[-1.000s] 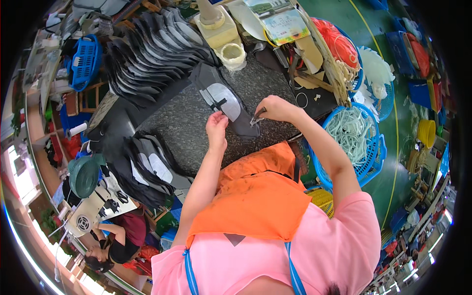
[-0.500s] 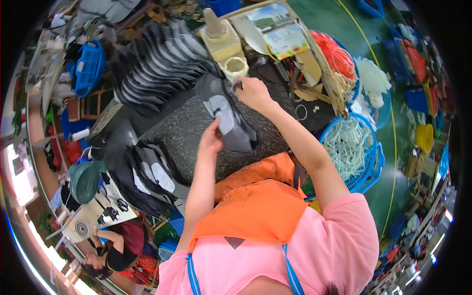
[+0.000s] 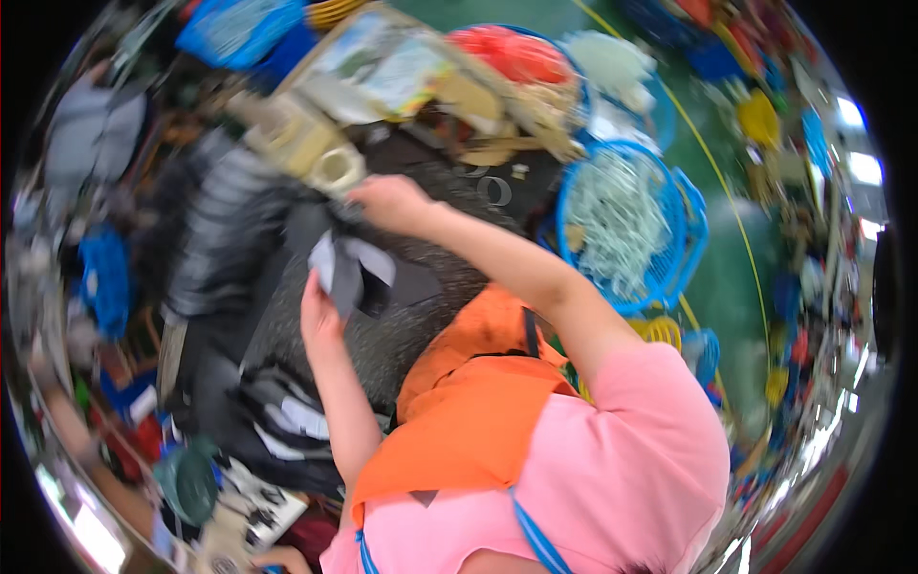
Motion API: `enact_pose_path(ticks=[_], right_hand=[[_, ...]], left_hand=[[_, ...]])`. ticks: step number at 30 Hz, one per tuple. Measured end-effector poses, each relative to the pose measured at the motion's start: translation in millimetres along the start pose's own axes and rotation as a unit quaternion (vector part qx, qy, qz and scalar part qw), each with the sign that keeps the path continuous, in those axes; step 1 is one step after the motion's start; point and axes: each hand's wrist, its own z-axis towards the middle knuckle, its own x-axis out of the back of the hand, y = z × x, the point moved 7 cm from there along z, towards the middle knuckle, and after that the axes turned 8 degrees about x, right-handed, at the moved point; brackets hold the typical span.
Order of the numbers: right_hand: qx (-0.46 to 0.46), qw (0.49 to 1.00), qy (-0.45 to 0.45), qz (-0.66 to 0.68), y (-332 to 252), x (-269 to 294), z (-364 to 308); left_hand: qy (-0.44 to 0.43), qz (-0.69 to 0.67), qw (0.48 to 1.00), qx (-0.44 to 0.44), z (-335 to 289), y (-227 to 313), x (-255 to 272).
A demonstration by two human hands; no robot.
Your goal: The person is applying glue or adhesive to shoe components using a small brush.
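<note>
Above dark worktop (image 3: 469, 256), left hand (image 3: 320, 310) clamped on grey piece (image 3: 346, 281), right hand (image 3: 392, 203) blurred, grip unclear

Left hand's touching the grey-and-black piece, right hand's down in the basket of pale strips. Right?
The right hand is wrong: the head view shows it next to the cream pot, well away from the basket. The left hand does touch the grey-and-black piece.
</note>
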Motion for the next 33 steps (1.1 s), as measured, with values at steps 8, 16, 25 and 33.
enact_pose_path(ticks=[8,16,25,33], right_hand=[[-0.044,0.998,0.014,-0.04,15,26,43],[0.01,0.999,-0.009,-0.03,14,22,58],[-0.17,0.98,0.084,0.069,30,51,12],[0.024,0.993,0.047,0.101,-4,-44,42]], left_hand=[[-0.048,0.056,0.924,-0.376,-131,117,18],[0.0,0.017,0.819,-0.574,-156,282,145],[0.167,0.131,0.781,-0.587,-109,274,141],[0.077,0.213,0.963,-0.148,-20,-66,10]])
